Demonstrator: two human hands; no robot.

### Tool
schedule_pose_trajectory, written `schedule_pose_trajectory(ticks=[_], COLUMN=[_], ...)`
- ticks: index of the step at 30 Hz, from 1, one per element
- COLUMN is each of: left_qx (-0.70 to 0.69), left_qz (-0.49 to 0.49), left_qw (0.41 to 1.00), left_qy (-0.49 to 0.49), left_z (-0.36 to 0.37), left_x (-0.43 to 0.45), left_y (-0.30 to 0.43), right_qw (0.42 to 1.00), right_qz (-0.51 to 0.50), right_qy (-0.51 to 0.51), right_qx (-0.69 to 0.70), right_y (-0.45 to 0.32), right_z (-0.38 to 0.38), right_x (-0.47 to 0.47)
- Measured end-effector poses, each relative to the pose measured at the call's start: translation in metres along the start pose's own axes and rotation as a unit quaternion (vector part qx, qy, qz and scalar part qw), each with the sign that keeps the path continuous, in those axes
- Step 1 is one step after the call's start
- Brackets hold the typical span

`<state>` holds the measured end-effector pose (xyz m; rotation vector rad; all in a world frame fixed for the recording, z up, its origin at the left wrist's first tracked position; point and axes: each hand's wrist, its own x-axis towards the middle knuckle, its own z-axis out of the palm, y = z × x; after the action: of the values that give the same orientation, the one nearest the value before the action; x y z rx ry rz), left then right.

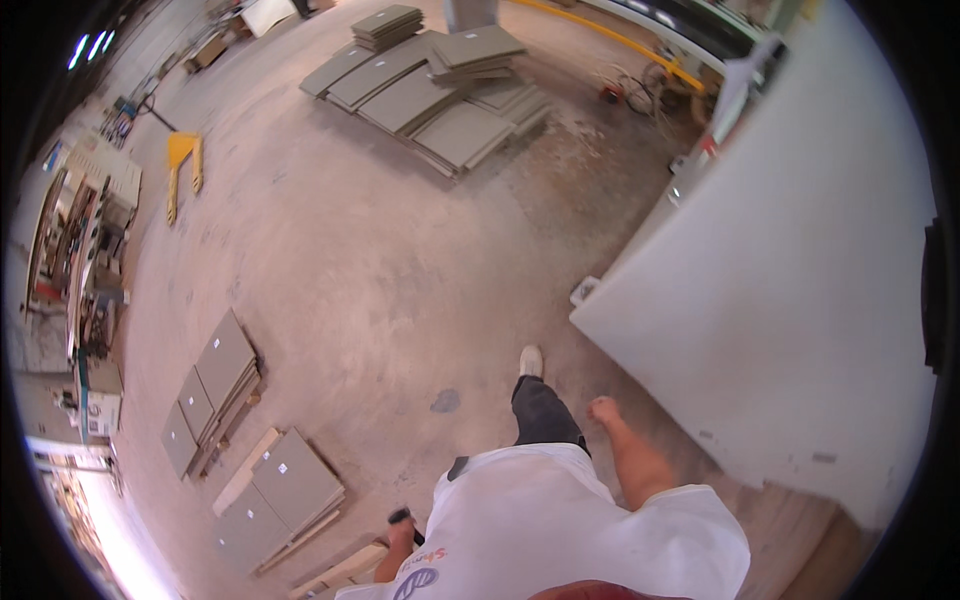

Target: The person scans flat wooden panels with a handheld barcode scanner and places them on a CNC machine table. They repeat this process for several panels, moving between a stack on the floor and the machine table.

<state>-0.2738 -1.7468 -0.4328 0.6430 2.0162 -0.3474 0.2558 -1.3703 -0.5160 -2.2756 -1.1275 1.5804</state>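
Note:
My left hand (401, 531) is closed around a black handheld tool (399, 515), whose kind I cannot make out. My right hand (602, 410) hangs beside my dark trousers, near the corner of a large white machine housing; it looks loosely curled, and its fingers are too blurred to tell more. One pale shoe (531, 361) stands forward on the concrete floor. Left of me lie stacks of grey flat panels (292, 480) with small white labels, close to my left hand's side, and another such stack (217, 367) is farther off.
The white machine housing (765, 285) fills the right side. Ahead, many grey panels (412, 97) lie piled on the floor. A yellow pallet jack (182, 154) stands at the far left, near cluttered shelving (75, 255). Cables or hoses (641, 94) lie by a yellow rail (600, 31).

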Motion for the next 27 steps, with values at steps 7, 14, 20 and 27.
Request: schedule_pose_trajectory(ticks=[7,14,20,27], left_qx=[-0.248,-0.403,-0.286,-0.174], left_qz=[-0.166,-0.085,-0.119,0.011], left_qw=[0.941,0.836,0.909,0.966], left_qy=[0.162,0.364,0.279,0.190], left_z=[0.004,-0.203,-0.312,-0.450], left_x=[-0.017,0.076,0.166,0.297], left_y=[0.199,0.353,0.458,0.649], right_qw=[0.969,0.956,0.981,0.998], right_qz=[-0.091,-0.234,-0.190,0.006], right_qy=[-0.117,-0.071,-0.046,0.061], right_qx=[-0.198,-0.163,0.014,-0.018], right_y=[-0.182,-0.374,-0.468,-0.376], right_z=[-0.005,-0.012,-0.046,-0.140], right_x=[0.082,0.196,0.246,0.235])
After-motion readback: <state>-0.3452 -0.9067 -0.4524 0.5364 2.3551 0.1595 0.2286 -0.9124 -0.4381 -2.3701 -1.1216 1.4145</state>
